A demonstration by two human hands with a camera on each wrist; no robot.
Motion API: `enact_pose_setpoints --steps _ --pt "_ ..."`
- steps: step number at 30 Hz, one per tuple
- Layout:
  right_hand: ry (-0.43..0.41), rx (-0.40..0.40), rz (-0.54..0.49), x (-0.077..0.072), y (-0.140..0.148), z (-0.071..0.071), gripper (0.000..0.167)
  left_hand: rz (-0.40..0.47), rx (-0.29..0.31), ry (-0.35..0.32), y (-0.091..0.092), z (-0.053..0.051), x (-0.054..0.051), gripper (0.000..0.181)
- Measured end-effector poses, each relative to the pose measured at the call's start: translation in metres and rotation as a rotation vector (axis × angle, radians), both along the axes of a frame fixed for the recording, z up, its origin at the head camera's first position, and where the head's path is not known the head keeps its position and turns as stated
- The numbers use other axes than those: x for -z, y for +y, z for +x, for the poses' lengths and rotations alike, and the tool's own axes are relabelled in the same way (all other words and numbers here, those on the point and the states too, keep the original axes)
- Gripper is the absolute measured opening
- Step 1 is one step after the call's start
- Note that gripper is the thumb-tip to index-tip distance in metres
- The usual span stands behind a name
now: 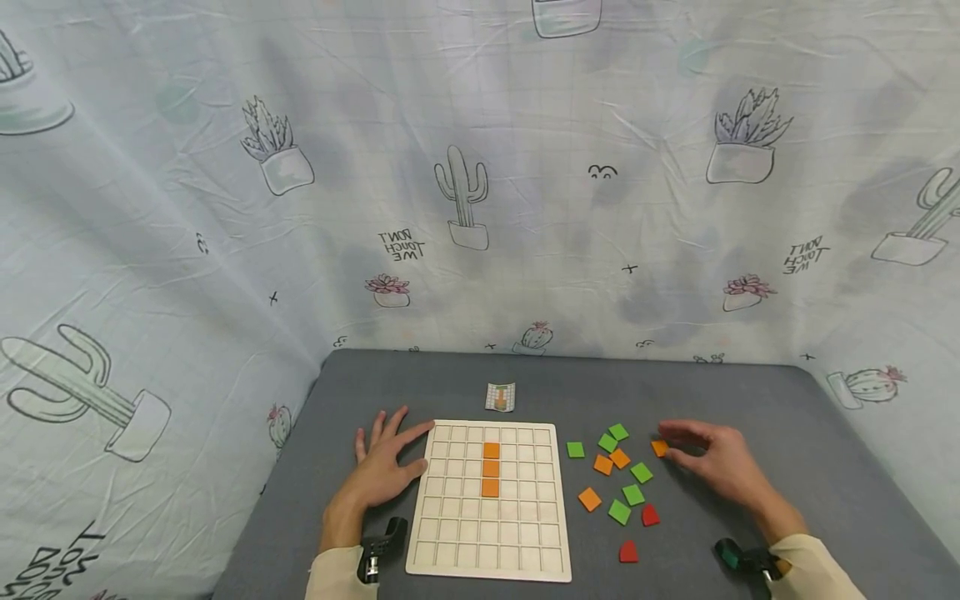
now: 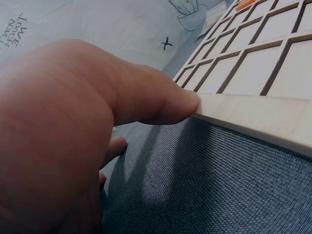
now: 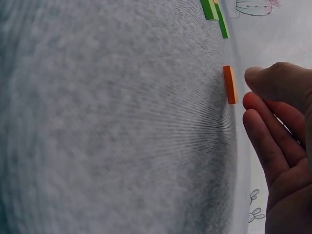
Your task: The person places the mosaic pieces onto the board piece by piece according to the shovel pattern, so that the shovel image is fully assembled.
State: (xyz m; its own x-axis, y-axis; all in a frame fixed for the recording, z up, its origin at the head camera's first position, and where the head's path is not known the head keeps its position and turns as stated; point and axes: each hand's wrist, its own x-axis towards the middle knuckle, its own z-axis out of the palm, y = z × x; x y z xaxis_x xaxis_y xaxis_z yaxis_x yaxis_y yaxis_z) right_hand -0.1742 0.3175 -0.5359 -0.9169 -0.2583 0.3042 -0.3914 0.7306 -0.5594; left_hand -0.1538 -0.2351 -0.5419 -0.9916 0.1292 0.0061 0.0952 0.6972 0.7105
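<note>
**Right hand [image 1: 720, 460] beside a lone orange tile [image 1: 660, 448], left hand [image 1: 384, 471] at the grid board [image 1: 488, 574]**

From where I stand, the right hand has its thumb and fingers curved towards each other, the gap between them narrow. The orange tile lies flat on the grey tabletop [image 1: 637, 387] just beside those fingertips. The grip isn't holding it; seen from the wrist, a sliver of space shows between tile and thumb

Over on the other side, the left hand has its fingers spread wide, nothing in its grip. Its thumb rests against the left edge of the pale wooden grid board, and its index finger reaches the far left corner

On the board I can see three orange squares [image 1: 491, 468], filling adjoining cells of one column. Between the board and the right hand lie three more loose orange tiles [image 1: 589, 499], six green tiles [image 1: 575, 450] and, nearer the person, two red pieces [image 1: 628, 552]. Just beyond the board's far edge sits a small printed card [image 1: 500, 397] with a grid on it. Behind everything hangs a pale cloth [image 1: 555, 208] printed with potted cacti, and cream sleeves [image 1: 813, 571] show at both wrists
</note>
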Motion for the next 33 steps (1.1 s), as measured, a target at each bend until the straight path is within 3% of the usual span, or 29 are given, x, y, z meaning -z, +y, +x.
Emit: enact_pose_setpoints --steps 5,14,23,33 --pt "-0.015 -0.011 -0.014 0.0047 0.0013 -0.0021 0.044 -0.039 0.001 -0.030 -0.0004 -0.0006 0.0004 0.062" --pt "-0.026 0.006 -0.032 0.0087 0.0020 -0.0008 0.042 -0.005 0.001 0.041 0.0004 -0.0006 0.0043 0.063" --pt "-0.035 0.028 -0.029 0.0103 0.0027 -0.0010 0.045 -0.055 0.013 -0.031 -0.0012 -0.0020 0.0029 0.062" --pt "-0.043 0.044 -0.041 0.0105 0.0021 -0.0002 0.044 -0.049 0.015 -0.039 -0.0016 -0.0017 0.0030 0.062"
